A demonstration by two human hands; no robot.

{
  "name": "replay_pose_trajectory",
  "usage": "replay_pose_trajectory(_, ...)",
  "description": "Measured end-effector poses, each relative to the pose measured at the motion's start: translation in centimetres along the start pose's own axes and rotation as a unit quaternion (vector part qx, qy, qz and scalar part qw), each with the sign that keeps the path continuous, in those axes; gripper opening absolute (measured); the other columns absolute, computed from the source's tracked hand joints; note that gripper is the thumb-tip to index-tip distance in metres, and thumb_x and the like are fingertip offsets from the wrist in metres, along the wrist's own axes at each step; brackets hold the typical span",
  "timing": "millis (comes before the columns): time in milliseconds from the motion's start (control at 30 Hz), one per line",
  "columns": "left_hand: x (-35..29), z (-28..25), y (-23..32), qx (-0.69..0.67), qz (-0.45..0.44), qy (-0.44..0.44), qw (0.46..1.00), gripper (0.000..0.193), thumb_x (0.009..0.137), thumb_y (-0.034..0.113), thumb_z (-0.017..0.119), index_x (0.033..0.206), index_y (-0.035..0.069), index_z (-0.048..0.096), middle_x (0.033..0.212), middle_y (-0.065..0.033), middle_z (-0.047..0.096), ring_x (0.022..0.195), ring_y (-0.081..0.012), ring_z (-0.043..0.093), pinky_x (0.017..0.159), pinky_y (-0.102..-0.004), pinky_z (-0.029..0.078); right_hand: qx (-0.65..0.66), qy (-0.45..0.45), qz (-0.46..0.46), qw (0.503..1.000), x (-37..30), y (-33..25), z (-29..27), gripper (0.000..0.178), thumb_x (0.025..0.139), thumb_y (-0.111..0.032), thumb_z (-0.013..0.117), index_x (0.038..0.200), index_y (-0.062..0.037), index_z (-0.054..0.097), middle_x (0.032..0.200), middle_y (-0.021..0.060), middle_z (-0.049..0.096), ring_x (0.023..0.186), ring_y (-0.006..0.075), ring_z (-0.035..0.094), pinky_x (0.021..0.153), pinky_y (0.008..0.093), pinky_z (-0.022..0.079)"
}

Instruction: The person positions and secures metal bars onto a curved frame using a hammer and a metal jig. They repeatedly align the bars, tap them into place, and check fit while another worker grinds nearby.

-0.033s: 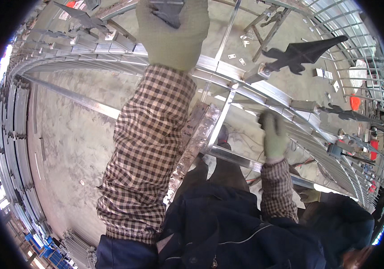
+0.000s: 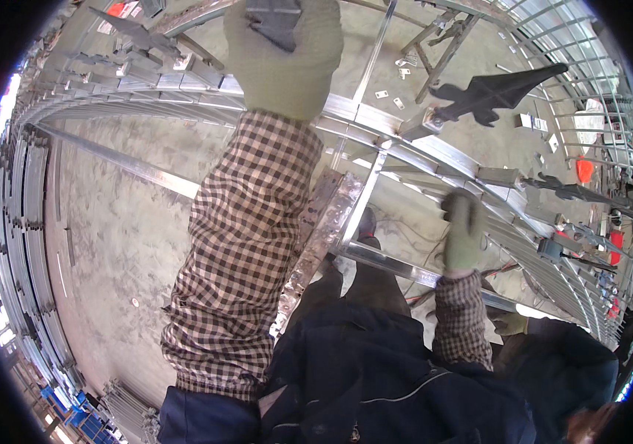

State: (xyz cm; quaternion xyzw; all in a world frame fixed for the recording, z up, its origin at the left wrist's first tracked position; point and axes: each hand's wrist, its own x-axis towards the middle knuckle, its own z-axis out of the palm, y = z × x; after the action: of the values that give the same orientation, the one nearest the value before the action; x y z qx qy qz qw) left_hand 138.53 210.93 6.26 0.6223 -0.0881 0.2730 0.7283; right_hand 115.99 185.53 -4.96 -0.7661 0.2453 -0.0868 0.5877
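I've got my gloved left hand (image 2: 283, 55) up at the far edge, grip clamped on a dark metal piece (image 2: 276, 21) above the galvanised steel frame (image 2: 376, 122). My gloved right hand (image 2: 463, 229) is lower right, fingers curled around a thin frame bar; what's inside that grip I can't tell. A black spearhead finial (image 2: 494, 92) sits far right on the frame.

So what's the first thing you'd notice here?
The big checked sleeve running up the middle, ending in a green-gloved left hand at the top edge. Next, the black spear-shaped finial on the metal fence frame, upper right, while the gloved right hand grips lower down.
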Motion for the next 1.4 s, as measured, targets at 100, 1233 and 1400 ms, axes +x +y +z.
replay_pose_trajectory(100,-0.1,-0.2,-0.6,0.015,0.064,0.017,0.998,0.038,0.094,0.034,0.076,0.104,0.001,0.060,0.060,-0.0033,0.056,0.043,-0.0107,0.051,0.037,-0.0273,0.042,0.004,0.111,-0.252,0.961,0.2,-2.8,-4.8,0.026,0.107,-0.015,0.055,0.130,-0.0014,0.057,0.116,0.0143,0.068,0.102,0.0208,0.066,0.088,0.0340,0.054)
replay_pose_trajectory(1233,-1.3,0.5,0.9,0.063,0.052,-0.010,0.997,0.037,0.099,0.030,0.066,0.106,-0.006,0.060,0.065,0.0021,0.051,0.053,-0.0073,0.050,0.047,-0.0228,0.041,0.115,0.116,-0.333,0.929,4.9,-10.6,-1.1,0.049,0.105,-0.023,0.062,0.142,-0.0021,0.037,0.111,0.0228,0.070,0.099,0.0303,0.071,0.090,0.0450,0.057)
replay_pose_trajectory(1400,-2.1,0.7,0.2,0.053,0.031,0.042,0.997,0.045,0.098,0.032,0.070,0.115,-0.007,0.056,0.071,-0.0006,0.055,0.056,-0.0084,0.053,0.051,-0.0236,0.044,0.123,0.090,-0.308,0.939,4.8,-10.7,-1.2,0.050,0.104,-0.020,0.063,0.141,-0.0021,0.036,0.112,0.0233,0.069,0.099,0.0298,0.071,0.091,0.0431,0.057)
